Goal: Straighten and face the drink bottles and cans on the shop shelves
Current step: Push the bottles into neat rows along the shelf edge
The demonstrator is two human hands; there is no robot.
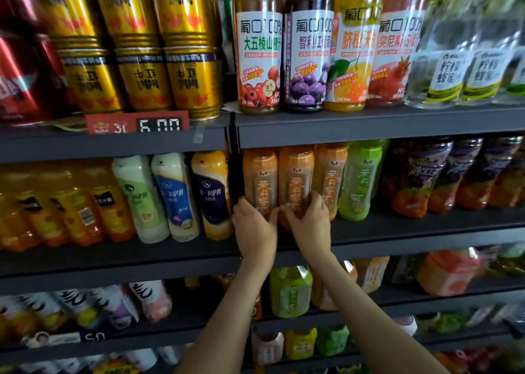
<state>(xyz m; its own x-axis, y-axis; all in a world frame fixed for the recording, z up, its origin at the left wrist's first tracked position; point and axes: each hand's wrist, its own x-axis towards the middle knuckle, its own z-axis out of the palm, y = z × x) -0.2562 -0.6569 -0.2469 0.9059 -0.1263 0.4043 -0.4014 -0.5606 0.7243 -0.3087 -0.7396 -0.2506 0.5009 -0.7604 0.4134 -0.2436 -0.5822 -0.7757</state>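
Glossy metal cans (142, 61) above glossy plastic bottles (295, 183) on matt dark shelves (397, 123).

Only two uncovered arms show of the person working the drinks aisle: the left forearm (227, 316) and the right forearm (369, 316) are bare along all of their visible length, slim and smooth, each narrowing toward the wrist. The left hand (255, 227) and the right hand (311, 221) are bare too, compact, with rounded knuckles and short fingers. The wide lens blurs the fingertips, so the nails cannot be made out.
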